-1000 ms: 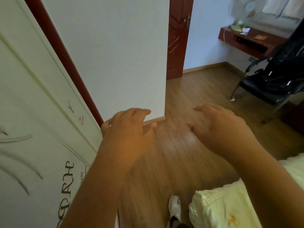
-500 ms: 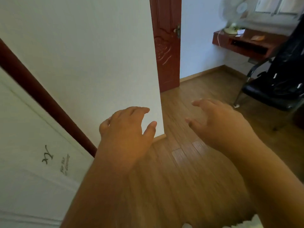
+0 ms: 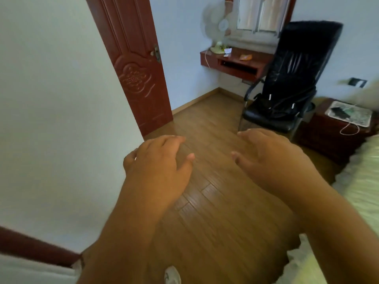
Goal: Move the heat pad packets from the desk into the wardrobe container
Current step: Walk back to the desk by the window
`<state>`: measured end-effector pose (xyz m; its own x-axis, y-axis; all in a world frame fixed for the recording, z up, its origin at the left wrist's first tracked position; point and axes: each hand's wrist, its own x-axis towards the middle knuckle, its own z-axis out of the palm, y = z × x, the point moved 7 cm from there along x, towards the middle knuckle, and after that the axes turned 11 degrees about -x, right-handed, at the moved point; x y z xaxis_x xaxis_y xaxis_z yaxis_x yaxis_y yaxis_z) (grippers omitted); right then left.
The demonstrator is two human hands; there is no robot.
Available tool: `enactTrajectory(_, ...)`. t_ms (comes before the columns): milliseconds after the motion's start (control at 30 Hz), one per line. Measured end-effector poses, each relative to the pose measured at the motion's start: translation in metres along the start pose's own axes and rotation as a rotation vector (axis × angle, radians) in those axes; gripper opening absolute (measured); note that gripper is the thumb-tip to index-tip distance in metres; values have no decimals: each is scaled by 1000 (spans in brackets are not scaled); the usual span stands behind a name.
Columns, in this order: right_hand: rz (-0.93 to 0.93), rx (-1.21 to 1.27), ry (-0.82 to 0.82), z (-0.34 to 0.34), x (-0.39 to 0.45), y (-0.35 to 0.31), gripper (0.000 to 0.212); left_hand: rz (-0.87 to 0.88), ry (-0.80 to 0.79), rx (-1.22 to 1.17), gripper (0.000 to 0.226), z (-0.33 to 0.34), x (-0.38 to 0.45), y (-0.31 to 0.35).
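Observation:
My left hand (image 3: 160,165) and my right hand (image 3: 268,156) are held out over the wooden floor, palms down, fingers apart and holding nothing. Far ahead a red-brown desk (image 3: 235,64) is fixed to the wall under a window. An orange heat pad packet (image 3: 245,57) lies on its top, with a smaller white packet (image 3: 226,55) to its left. The wardrobe shows only as a white panel with a dark red edge (image 3: 30,247) at the bottom left. The container is not in view.
A black office chair (image 3: 287,89) stands in front of the desk's right end. A white fan (image 3: 219,27) sits on the desk. A dark red door (image 3: 135,68) stands on the left. A nightstand (image 3: 338,124) and a bed edge (image 3: 359,181) lie to the right.
The view has swung right and up, away from the white wardrobe door. The desk, chair and nightstand have come into fuller view. Both hands stay out in front, empty.

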<state>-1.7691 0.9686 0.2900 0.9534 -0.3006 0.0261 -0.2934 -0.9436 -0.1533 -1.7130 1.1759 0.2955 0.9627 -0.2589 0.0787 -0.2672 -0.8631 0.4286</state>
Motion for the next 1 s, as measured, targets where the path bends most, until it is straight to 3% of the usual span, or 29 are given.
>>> enactTrajectory(233, 209, 4, 10, -19, 54, 56, 66, 253, -27, -45, 49, 16, 91, 58)
enactTrajectory(433, 300, -17, 64, -33, 121, 57, 67, 377, -63, -100, 48, 20, 179, 73)
enactTrajectory(800, 369, -33, 72, -20, 253, 38, 67, 457, -104, -134, 49, 31, 329, 62)
enactTrajectory(1000, 390, -29, 56, -4, 321, 59, 67, 443, -158, -113, 49, 60, 394, 65)
